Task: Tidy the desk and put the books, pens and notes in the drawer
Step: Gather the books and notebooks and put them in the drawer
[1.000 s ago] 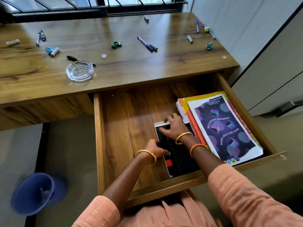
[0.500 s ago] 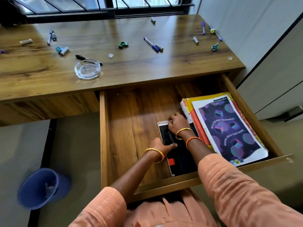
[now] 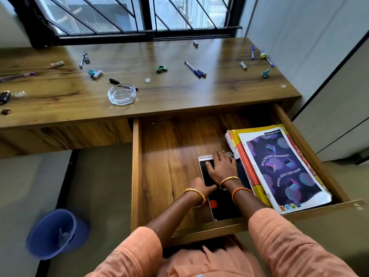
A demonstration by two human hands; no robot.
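The drawer (image 3: 136, 176) stands pulled out below the desk (image 3: 60, 108). A black spiral notepad (image 3: 223, 206) lies in its middle. My right hand (image 3: 221, 166) presses flat on the pad's upper half, fingers spread toward the spiral. My left hand (image 3: 198, 188) holds the pad's left edge with its thumb on the cover. A stack of books (image 3: 283, 166) with a purple cover on top lies at the drawer's right. On the desk lie a blue pen (image 3: 192, 68), a black pen (image 3: 119, 82) and several more pens.
A glass ashtray (image 3: 121, 94) stands near the desk's front edge. Crumpled green scraps (image 3: 161, 68), pen caps and small bits are scattered over the desk. A blue bin (image 3: 56, 232) stands on the floor at the left. A grey cabinet (image 3: 329, 96) borders the right.
My right hand has shifted left from the book stack's side and lies flatter on the notepad's top. My left hand has stayed at the pad's left edge.
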